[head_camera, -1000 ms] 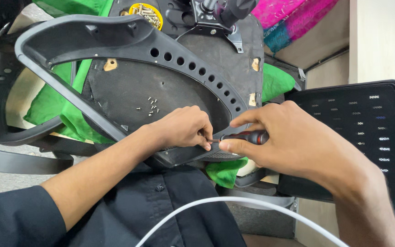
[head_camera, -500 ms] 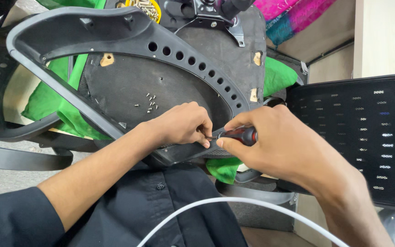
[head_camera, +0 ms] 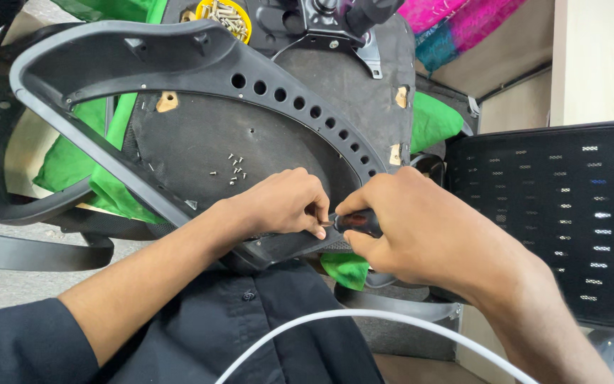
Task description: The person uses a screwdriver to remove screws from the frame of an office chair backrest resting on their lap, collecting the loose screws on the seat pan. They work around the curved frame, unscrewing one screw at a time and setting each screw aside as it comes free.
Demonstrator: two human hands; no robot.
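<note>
**Screwdriver at the near edge of an upturned chair seat**

A cluttered work spot: a grey floor at the left, a pale wooden panel (head_camera: 598, 57) at the far right, and a bright green cloth (head_camera: 72, 160) spread beneath the work, likely as padding. On it lies an upturned black fabric-covered chair seat (head_camera: 250, 142), underside up so its fixings can be reached. A curved grey plastic armrest frame with a row of round holes (head_camera: 179, 60) arches across it.

The left hand (head_camera: 286, 203) is closed in a pinch at the seat's near edge, fingertips at the tool's tip, apparently steadying a screw too small to make out. The right hand (head_camera: 421, 227) is wrapped tight around a red-and-black-handled screwdriver (head_camera: 357, 222), held level and pointing left into that pinch.

Loose small silver screws (head_camera: 232, 169) lie on the seat within reach; a yellow round dish of screws (head_camera: 227, 16) sits far. A black mesh chair back (head_camera: 556, 213) rests at the right, and a white cable (head_camera: 364, 320) curves across the near side.
</note>
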